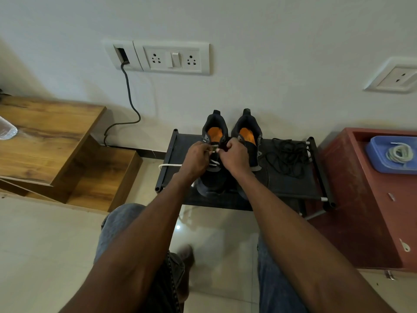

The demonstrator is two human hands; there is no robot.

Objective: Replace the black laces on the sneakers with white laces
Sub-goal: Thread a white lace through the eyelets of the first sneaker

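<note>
Two dark sneakers with orange insoles stand side by side on a low black rack [291, 188], the left sneaker [213, 132] and the right sneaker [248, 129], heels toward the wall. A white lace [170, 165] is partly threaded through the left sneaker, one end trailing off the rack's left edge. My left hand [196, 159] and my right hand [234, 157] meet over that shoe's upper eyelets, each pinching the white lace. A heap of black laces [287, 157] lies on the rack to the right of the shoes.
A blue tray [374, 159] holding a coiled pale lace [400, 153] sits on a red cabinet [361, 211] at right. A wooden stepped unit [56, 136] stands at left. A cable [130, 102] hangs from the wall socket panel [171, 57]. My knees are below.
</note>
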